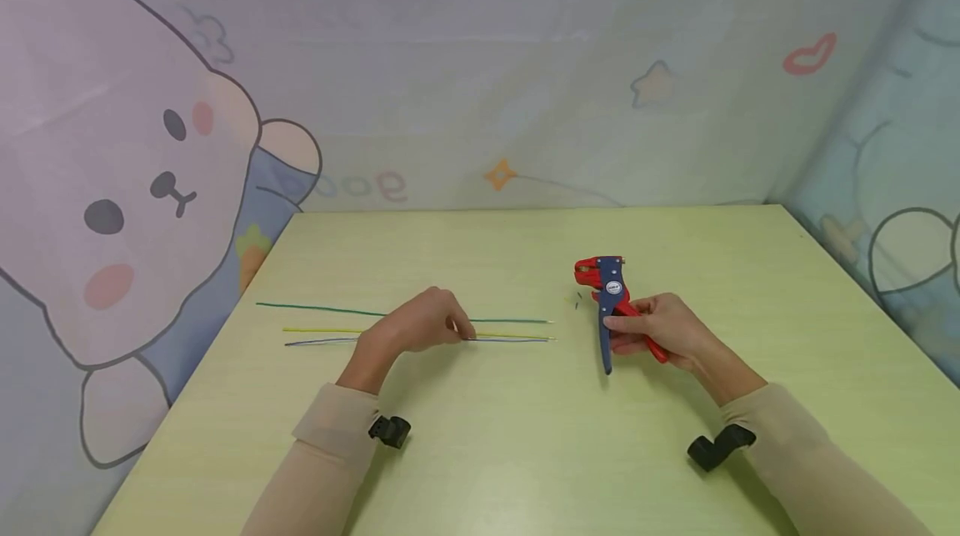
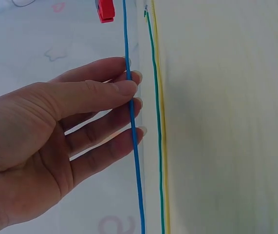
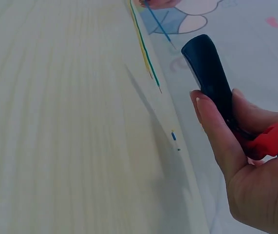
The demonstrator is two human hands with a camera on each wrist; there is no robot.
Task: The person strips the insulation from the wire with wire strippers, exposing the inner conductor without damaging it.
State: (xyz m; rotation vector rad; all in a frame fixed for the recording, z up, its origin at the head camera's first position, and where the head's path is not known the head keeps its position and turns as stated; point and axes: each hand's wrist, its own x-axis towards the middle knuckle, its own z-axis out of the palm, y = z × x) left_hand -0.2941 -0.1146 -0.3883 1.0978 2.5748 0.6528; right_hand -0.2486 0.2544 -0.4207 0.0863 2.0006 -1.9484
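My left hand point(image 1: 420, 321) pinches a thin blue wire point(image 2: 136, 146) between thumb and fingertips, near the wire's middle. In the left wrist view the blue wire is raised off the table. Beside it a green wire point(image 1: 510, 321) and a yellow wire point(image 1: 322, 329) lie on the table, roughly parallel. Stripped tips show at the right ends of the wires. My right hand point(image 1: 667, 332) grips a wire stripper point(image 1: 611, 294) with a red and dark blue body, its head pointing away from me. One dark handle point(image 3: 209, 73) stands up in the right wrist view.
Small cut bits of insulation point(image 1: 577, 303) lie on the pale wooden table point(image 1: 525, 444), just left of the stripper's head. A printed cloth backdrop point(image 1: 465, 69) hangs behind the table's far edge and along both sides.
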